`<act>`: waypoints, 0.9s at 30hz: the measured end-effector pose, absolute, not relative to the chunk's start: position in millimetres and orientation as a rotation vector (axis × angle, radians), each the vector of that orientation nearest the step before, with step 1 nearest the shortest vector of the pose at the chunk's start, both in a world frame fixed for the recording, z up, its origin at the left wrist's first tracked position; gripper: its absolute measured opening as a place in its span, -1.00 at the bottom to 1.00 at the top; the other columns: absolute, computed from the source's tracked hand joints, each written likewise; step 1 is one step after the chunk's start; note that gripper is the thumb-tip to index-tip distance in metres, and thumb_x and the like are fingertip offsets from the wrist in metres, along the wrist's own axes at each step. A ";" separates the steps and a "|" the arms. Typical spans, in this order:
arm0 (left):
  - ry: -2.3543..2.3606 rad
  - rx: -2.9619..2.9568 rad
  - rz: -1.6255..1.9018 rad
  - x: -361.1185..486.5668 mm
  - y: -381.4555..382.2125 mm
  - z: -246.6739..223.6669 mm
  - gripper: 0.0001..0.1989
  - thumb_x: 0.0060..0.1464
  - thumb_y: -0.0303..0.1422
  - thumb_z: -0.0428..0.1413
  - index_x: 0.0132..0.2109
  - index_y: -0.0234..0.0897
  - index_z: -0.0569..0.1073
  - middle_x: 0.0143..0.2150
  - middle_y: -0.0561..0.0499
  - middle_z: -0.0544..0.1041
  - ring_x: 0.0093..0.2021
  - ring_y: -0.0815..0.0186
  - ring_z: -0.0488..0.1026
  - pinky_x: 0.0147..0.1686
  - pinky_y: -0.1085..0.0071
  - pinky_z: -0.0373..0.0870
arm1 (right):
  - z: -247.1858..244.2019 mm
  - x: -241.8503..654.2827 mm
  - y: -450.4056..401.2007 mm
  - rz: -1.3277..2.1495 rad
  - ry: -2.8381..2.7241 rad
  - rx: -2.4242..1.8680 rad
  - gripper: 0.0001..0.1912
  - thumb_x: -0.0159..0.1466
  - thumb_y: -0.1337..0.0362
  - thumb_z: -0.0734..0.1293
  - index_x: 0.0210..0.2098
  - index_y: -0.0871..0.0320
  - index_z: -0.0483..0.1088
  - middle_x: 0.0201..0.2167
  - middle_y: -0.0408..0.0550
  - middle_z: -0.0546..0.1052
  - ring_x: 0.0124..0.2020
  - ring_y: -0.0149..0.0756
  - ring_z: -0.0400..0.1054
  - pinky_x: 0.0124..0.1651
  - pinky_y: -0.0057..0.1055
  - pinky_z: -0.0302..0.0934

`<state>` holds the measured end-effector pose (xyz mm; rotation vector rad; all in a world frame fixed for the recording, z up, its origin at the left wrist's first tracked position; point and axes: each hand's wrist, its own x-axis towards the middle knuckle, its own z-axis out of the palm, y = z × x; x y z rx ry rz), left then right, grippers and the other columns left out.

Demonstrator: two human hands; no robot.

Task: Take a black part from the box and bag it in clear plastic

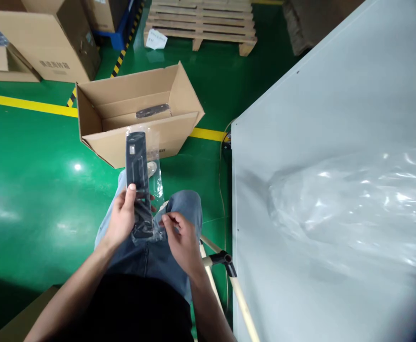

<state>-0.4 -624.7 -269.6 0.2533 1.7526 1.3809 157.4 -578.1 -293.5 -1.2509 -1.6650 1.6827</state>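
A long dark plastic part (137, 159) with a small light square near its top end stands nearly upright in a clear plastic bag (155, 152). My left hand (124, 213) is wrapped round its lower half, thumb in front and fingers behind. To the right of the part's lower end, my right hand (181, 237) pinches the edge of the bag between thumb and fingers. Just beyond both hands, an open cardboard box (140, 142) sits on the floor. Inside that box lies another dark bagged part (153, 110).
At right is a pale grey tabletop (265, 294) with a heap of clear plastic bags (353, 204). A tube frame with a black joint (225, 258) stands by its edge. Behind are a wooden pallet (200, 23) and a large carton (47, 42). A yellow line (25, 103) crosses the green floor.
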 end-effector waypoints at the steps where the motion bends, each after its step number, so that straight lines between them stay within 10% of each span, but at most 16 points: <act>1: 1.692 0.184 1.379 -1.9 -623.3 -269.3 -0.29 0.22 0.30 0.05 -0.16 -0.34 0.58 -0.42 -0.11 0.60 -0.50 0.18 0.54 -0.50 0.32 0.47 | -291.2 159.9 -573.4 1.778 -1.623 -1.210 -0.70 0.42 0.04 0.35 -0.36 0.07 0.52 -0.45 -0.08 0.63 -0.36 -0.22 0.57 -0.27 -0.38 0.42; 10: 1.706 0.216 1.523 -5.2 -620.9 -275.2 -0.29 0.22 0.30 0.07 -0.02 -0.30 0.58 -0.11 -0.21 0.70 -0.28 0.09 0.67 -0.37 0.29 0.58 | -288.0 160.2 -564.8 1.990 -1.419 -1.276 -0.51 0.32 -0.21 0.39 -0.15 0.10 0.57 -0.48 -0.08 0.59 -0.44 -0.19 0.53 -0.27 -0.26 0.46; 27: 1.295 -0.166 1.529 -20.7 -617.5 -271.6 -0.43 0.36 0.10 0.05 0.02 -0.37 0.59 -0.22 -0.17 0.69 -0.34 0.15 0.63 -0.36 0.32 0.58 | -307.6 183.2 -563.7 2.120 -1.491 -1.012 -0.57 0.32 -0.16 0.44 -0.13 0.07 0.52 -0.42 -0.14 0.52 -0.37 -0.33 0.44 -0.18 -0.33 0.42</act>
